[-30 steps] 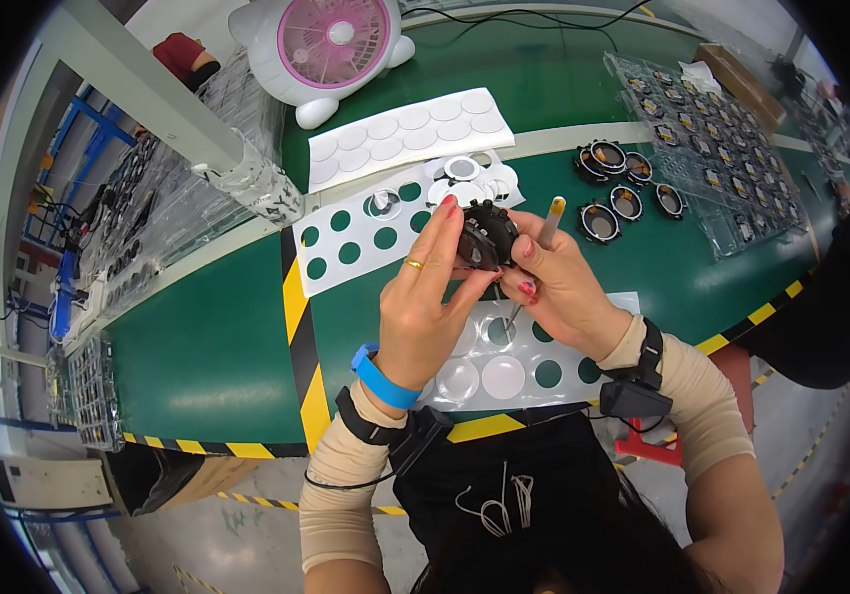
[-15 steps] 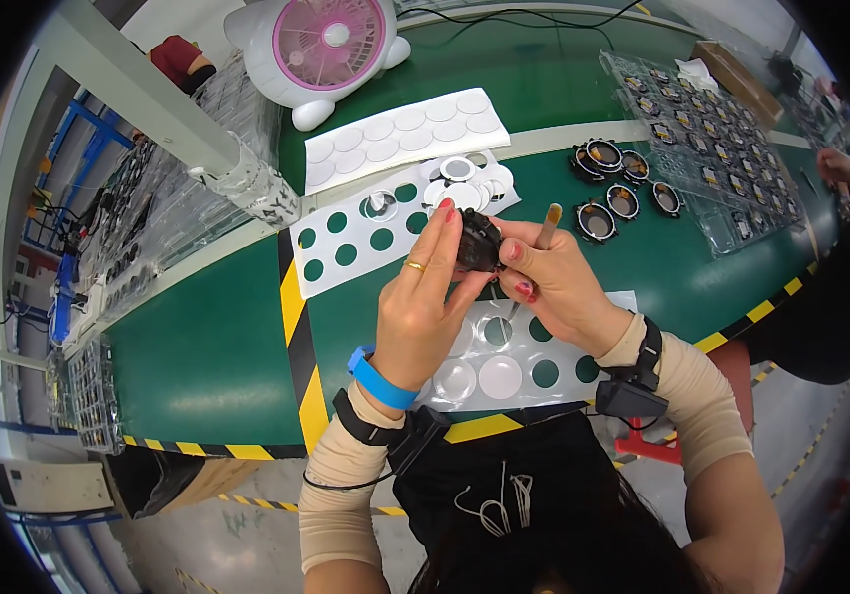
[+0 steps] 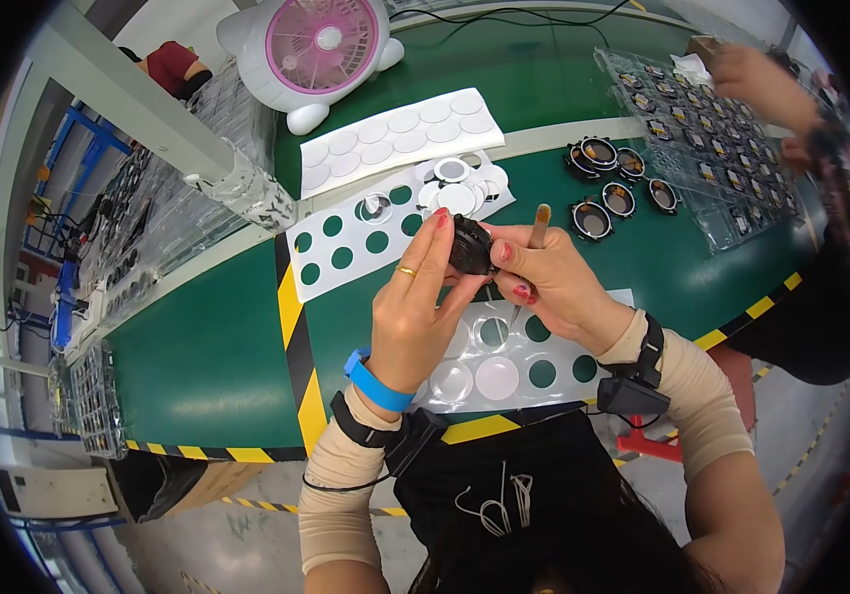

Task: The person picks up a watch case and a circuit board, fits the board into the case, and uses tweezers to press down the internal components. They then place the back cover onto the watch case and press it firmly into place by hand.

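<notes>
A black round watch case (image 3: 470,247) is held up between both hands above the green table. My left hand (image 3: 411,322) has its fingers along the case's left side and the thumb under it. On the case's right edge, the thumb and fingers of my right hand (image 3: 565,289) are closed. Metal tweezers (image 3: 541,226) also sit in that hand, their brownish end sticking up past the thumb. Below the hands lies a sheet of round clear films (image 3: 497,378), with several circles gone from it. The inner face of the case is partly hidden by fingers.
Behind my hands are a white sheet with round holes (image 3: 321,277), loose white discs (image 3: 456,201) and a sticker sheet (image 3: 400,139). Several ring-shaped watch cases (image 3: 618,201) lie at right, near clear trays of parts (image 3: 702,139). A pink-and-white fan (image 3: 321,49) stands behind. A co-worker's hand (image 3: 766,89) reaches over the trays.
The co-worker's hand has come in over the trays from the right. My hands keep the watch case and tweezers in nearly the same place; the view has shifted slightly.
</notes>
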Action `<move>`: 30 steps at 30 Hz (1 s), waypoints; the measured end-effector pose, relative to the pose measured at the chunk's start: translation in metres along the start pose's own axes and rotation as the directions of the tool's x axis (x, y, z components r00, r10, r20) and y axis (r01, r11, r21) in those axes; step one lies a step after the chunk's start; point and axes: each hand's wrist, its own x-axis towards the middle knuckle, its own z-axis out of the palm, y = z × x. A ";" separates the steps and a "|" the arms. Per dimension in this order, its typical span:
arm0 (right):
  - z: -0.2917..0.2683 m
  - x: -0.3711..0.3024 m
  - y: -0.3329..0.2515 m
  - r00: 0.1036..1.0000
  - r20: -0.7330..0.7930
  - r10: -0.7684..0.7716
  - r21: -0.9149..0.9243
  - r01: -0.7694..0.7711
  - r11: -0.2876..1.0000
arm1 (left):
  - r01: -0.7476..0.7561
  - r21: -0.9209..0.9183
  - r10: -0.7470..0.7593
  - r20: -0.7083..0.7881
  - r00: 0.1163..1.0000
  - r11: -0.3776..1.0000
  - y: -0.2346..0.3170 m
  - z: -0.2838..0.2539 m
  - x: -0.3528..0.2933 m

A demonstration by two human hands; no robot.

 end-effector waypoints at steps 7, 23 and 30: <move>-0.001 -0.001 -0.002 0.999 0.027 -0.022 0.004 0.021 1.000 | 0.007 -0.001 -0.007 0.007 1.000 1.000 0.003 -0.001 0.000; -0.004 -0.006 -0.005 0.994 0.043 -0.101 -0.093 0.105 0.990 | -0.024 -0.038 0.025 0.032 0.999 0.999 0.010 -0.006 0.000; -0.005 -0.008 -0.009 0.995 0.047 -0.083 -0.128 0.089 0.988 | -0.037 -0.046 0.039 0.050 0.998 0.998 0.011 -0.008 0.000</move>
